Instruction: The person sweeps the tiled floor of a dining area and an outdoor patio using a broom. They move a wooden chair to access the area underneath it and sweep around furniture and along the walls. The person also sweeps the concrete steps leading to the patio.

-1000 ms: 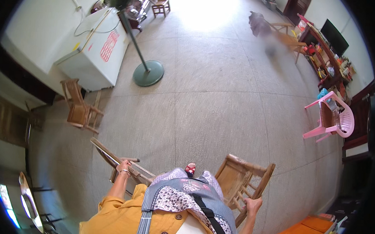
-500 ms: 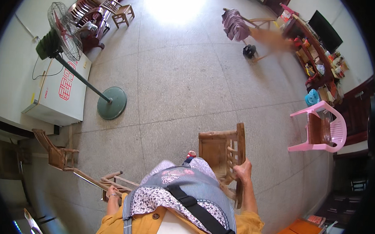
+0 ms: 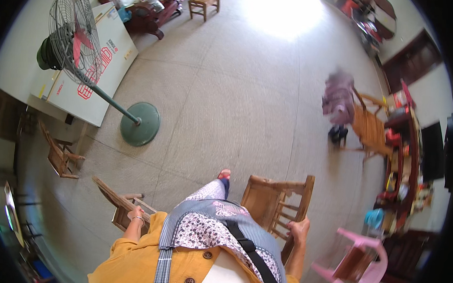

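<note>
My right hand (image 3: 298, 229) is closed around the backrest of a wooden chair (image 3: 260, 196), its seat tilted and turned toward my right leg. On the other side, my left hand (image 3: 136, 214), with a bracelet at the wrist, grips a second wooden chair (image 3: 109, 192). That chair's legs point toward my body. Whether either chair touches the floor I cannot tell. Between them one foot in a red shoe (image 3: 225, 175) is stretched forward.
A green-based standing fan (image 3: 141, 125) is ahead left, before a white chest freezer (image 3: 116, 61). Another wooden chair (image 3: 59, 159) stands at the left. To the right are a reclining chair (image 3: 371, 130) with purple cloth, a pink plastic chair (image 3: 380, 269) and a cluttered cabinet (image 3: 414, 165).
My view has turned left and moved forward: the reclining chair and pink chair now appear farther right and lower. Both wooden chairs have come along in my hands, and one foot has stepped forward.
</note>
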Available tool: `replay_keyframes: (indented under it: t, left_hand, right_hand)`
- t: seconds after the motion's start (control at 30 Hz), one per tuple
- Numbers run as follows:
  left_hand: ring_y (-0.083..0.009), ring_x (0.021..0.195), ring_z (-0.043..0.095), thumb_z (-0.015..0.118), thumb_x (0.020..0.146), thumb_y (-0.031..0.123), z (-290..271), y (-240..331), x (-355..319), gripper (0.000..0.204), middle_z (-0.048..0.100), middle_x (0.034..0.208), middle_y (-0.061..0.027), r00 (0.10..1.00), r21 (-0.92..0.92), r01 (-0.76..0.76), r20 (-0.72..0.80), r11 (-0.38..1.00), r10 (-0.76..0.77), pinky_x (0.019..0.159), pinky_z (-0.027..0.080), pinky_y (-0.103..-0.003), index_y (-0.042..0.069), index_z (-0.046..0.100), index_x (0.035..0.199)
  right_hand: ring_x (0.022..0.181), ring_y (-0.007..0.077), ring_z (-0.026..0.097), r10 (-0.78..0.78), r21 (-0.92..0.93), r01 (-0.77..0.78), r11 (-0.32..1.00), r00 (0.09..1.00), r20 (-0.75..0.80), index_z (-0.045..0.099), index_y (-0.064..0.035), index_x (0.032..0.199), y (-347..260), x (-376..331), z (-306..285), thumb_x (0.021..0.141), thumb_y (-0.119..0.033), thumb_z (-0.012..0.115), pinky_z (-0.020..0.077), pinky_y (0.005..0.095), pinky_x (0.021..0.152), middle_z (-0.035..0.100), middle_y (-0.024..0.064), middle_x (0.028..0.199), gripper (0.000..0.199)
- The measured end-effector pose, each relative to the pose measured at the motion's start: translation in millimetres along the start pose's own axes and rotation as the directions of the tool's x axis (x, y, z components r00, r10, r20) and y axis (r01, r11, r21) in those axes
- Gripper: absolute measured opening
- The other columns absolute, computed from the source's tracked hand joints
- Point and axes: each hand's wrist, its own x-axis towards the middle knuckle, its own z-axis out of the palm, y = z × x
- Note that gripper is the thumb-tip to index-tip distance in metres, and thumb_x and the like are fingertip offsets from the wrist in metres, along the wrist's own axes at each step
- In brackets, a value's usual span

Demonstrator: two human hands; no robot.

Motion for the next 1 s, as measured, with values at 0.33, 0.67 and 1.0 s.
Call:
replay_keyframes:
  t: [0.33,0.67,1.0]
  left_hand:
    - [-0.0222,0.047,0.048,0.059,0.047,0.006,227.7,200.1,-98.1,0.018,0.052,0.055,-0.0118,0.982,-0.157,0.097,-0.145,0.983,-0.121,0.045,0.040,-0.034,-0.006,0.046,0.049]
    - [-0.0223,0.047,0.049,0.059,0.047,0.005,422.0,319.9,-171.6,0.017,0.053,0.055,-0.0118,0.948,-0.183,0.181,-0.227,0.966,-0.221,0.043,0.040,-0.033,-0.006,0.048,0.052]
    - [-0.0246,0.050,0.052,0.062,0.050,0.009,661.5,499.2,-151.6,0.017,0.058,0.061,-0.0122,0.898,-0.238,0.313,-0.240,0.919,-0.368,0.045,0.042,-0.036,-0.003,0.050,0.050]
  right_hand:
    - [0.049,0.0220,0.057,-0.015,-0.125,0.016,0.992,1.000,0.009,0.050,0.0004,0.099,-206.6,258.7,15.7,0.057,0.007,0.052,0.0470,0.0313,0.033,0.059,0.0120,0.075,0.043]
    - [0.049,0.0201,0.057,-0.240,-0.205,0.274,0.940,0.955,0.176,0.052,0.0013,0.095,-419.5,537.7,49.8,0.060,0.001,0.057,0.0480,0.0328,0.034,0.059,0.0126,0.070,0.035]
    - [0.047,0.0169,0.056,-0.263,-0.210,0.297,0.932,0.949,0.174,0.053,0.0005,0.092,-643.0,766.7,131.8,0.061,0.000,0.057,0.0462,0.0301,0.035,0.057,0.0082,0.064,0.031]
